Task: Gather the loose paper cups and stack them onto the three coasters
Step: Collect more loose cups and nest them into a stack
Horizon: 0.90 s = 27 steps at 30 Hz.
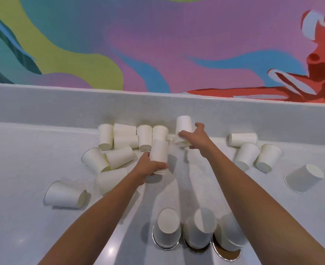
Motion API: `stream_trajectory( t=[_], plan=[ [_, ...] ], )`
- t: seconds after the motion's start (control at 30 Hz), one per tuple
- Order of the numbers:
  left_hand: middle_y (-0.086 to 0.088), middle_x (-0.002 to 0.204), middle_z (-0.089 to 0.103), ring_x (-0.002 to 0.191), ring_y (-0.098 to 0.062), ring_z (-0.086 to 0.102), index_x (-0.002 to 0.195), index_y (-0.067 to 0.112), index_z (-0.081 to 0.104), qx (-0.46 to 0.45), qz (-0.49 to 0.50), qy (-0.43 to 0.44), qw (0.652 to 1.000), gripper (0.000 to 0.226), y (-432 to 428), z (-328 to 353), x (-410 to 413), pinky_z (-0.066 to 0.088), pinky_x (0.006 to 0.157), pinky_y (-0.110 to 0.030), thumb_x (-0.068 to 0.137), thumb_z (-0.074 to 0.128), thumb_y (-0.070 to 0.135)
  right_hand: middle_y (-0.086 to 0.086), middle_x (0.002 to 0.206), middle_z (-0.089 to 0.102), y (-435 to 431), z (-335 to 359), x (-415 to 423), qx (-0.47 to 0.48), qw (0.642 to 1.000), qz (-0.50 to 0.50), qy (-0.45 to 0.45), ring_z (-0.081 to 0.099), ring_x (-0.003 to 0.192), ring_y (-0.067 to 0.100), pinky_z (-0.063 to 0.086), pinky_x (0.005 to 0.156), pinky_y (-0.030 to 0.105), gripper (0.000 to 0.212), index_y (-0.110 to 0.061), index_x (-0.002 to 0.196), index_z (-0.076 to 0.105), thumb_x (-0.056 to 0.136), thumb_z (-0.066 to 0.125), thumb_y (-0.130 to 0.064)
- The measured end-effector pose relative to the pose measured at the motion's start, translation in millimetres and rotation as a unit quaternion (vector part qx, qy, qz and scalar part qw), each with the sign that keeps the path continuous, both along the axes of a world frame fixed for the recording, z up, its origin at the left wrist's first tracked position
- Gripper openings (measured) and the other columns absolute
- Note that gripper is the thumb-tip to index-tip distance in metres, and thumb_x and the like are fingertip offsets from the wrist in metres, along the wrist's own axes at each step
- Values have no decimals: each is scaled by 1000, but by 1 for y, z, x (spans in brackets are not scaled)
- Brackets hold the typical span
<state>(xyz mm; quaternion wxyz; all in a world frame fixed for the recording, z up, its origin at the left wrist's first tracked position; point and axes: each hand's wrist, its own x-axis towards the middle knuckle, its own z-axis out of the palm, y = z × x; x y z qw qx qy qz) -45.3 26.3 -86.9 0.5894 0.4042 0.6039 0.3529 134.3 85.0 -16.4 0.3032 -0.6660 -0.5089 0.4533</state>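
Note:
My left hand (154,168) grips a short nested stack of white paper cups (158,152), held upside down above the counter's middle. My right hand (195,139) grips another inverted cup stack (184,125) further back. Near the front edge stand three upside-down cup stacks: the left stack (167,228), the middle stack (200,227) and the right stack (230,232). Each sits on a round coaster; the right coaster (227,254) shows most. Several loose cups (119,157) lie and stand at back left. More cups (247,153) lie at the right.
The white counter (23,226) ends at a low white backsplash (43,104) under a colourful mural. One cup (65,195) lies on its side at far left, another (304,178) at far right.

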Motion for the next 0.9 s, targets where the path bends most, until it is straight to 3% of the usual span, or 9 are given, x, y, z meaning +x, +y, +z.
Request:
stream_trajectory(
  t=[0.1,0.2,0.27,0.33,0.43,0.53,0.67,0.77,0.9],
  plan=[
    [-9,114,58,99,-20,59,122,15,46,1,-33,3,999,76,-2,9,10,55,76,-34,55,82,19,12,143,38,-4,12,-2,39,996,-31,73,50,121,31,47,100,42,84,-26,146,12,85,68,-31],
    [-9,113,57,106,-24,58,118,17,46,5,-72,17,997,72,-4,17,23,56,85,-38,58,84,17,11,144,37,-10,14,-8,46,993,-36,98,49,123,31,45,103,46,81,-27,146,12,87,67,-33],
    [-11,113,58,106,-25,59,118,14,47,11,-73,12,997,69,-4,20,28,56,88,-40,60,85,15,10,143,38,-15,13,-12,46,994,-27,93,50,121,29,48,99,42,80,-26,146,13,87,67,-33],
    [-14,116,59,108,-27,59,123,12,48,19,-63,10,998,81,-3,22,31,56,88,-42,51,85,21,8,139,40,-18,11,-13,44,996,-15,79,50,115,24,50,91,38,79,-25,144,17,85,68,-33],
    [-15,118,60,107,-27,61,126,12,48,36,-46,6,998,95,1,22,32,58,83,-38,41,85,29,9,134,45,-22,5,-10,18,997,27,66,52,114,25,52,93,39,80,-22,142,21,82,72,-30],
    [-14,120,60,108,-27,61,130,14,48,46,-40,-33,998,95,3,24,33,56,76,-31,43,84,27,11,128,51,-26,1,-9,-1,997,73,37,55,112,27,52,89,36,84,-21,145,19,81,73,-26],
    [-12,117,63,111,-27,60,127,17,51,73,-23,-53,996,91,9,24,32,52,79,-32,44,87,26,13,108,61,-25,1,-5,9,995,101,9,61,102,25,50,79,31,81,-18,146,21,82,70,-15],
    [-10,118,61,112,-28,60,131,19,44,102,-42,-17,994,95,19,22,27,55,88,-41,47,89,23,3,93,57,-24,4,-5,1,981,187,-56,58,83,14,44,65,23,71,-18,141,28,82,67,-11],
    [-4,124,55,114,-24,56,135,25,33,123,-63,43,989,102,23,16,22,53,95,-48,49,88,22,4,102,56,-19,4,-6,-7,966,238,-100,53,78,10,39,61,21,62,-14,137,36,83,65,-13]
  ],
)
